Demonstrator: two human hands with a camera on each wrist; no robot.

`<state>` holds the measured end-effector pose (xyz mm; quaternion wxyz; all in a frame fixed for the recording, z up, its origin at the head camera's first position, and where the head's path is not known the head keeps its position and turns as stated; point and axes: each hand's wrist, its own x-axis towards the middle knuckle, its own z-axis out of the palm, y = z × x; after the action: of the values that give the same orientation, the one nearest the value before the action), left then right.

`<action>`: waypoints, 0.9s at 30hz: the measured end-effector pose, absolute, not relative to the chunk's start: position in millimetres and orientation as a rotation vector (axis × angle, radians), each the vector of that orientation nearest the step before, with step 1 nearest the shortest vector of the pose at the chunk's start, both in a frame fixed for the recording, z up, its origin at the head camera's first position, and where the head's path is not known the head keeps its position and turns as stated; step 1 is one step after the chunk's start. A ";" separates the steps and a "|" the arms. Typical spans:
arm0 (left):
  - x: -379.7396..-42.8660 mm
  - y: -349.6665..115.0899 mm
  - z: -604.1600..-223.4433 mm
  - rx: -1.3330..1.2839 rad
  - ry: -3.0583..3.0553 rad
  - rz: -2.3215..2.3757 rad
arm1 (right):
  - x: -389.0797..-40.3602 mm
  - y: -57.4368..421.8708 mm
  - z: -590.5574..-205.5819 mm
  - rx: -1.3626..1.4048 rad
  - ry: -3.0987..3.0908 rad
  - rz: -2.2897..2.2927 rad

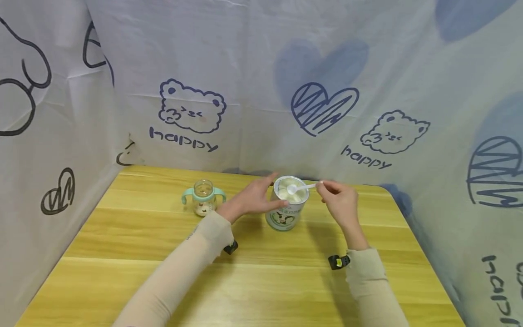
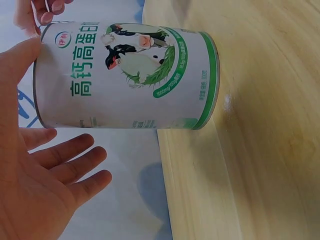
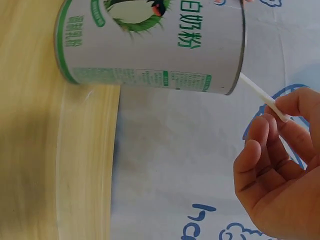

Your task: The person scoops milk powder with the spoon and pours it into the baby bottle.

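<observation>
Opened can (image 1: 283,219) on desk (image 1: 265,281), spoon (image 1: 305,186) in powder (image 1: 288,197); scoop-out looks not yet done. Right hand (image 1: 342,203) pinches spoon in its fingers; left hand (image 1: 254,198) spans can, fingers loosely straight.

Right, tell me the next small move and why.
Probably dip the spoon into the white contents: it reaches inside the mouth of the open can, the right hand pinches its handle end, and the left hand straddles the can, seemingly steadying it.
</observation>
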<state>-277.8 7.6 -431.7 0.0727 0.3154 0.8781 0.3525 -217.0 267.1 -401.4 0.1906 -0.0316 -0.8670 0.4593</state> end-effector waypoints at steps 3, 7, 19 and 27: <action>-277.7 8.9 -432.7 0.954 2.645 1.058 | -217.9 264.1 -405.8 -0.016 -2.446 1.189; -277.6 9.7 -432.6 0.967 2.652 1.060 | -219.7 257.4 -409.6 0.089 -2.442 1.009; -276.0 12.2 -433.1 0.994 2.605 1.107 | -220.7 243.2 -415.3 0.310 -2.521 0.728; -276.2 11.7 -432.7 0.984 2.604 1.094 | -221.3 236.9 -413.4 0.308 -2.563 0.858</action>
<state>-276.2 11.7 -432.7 0.0752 0.3280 0.8682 0.3647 -221.3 236.9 -413.4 0.2088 0.1108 -0.9214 0.3085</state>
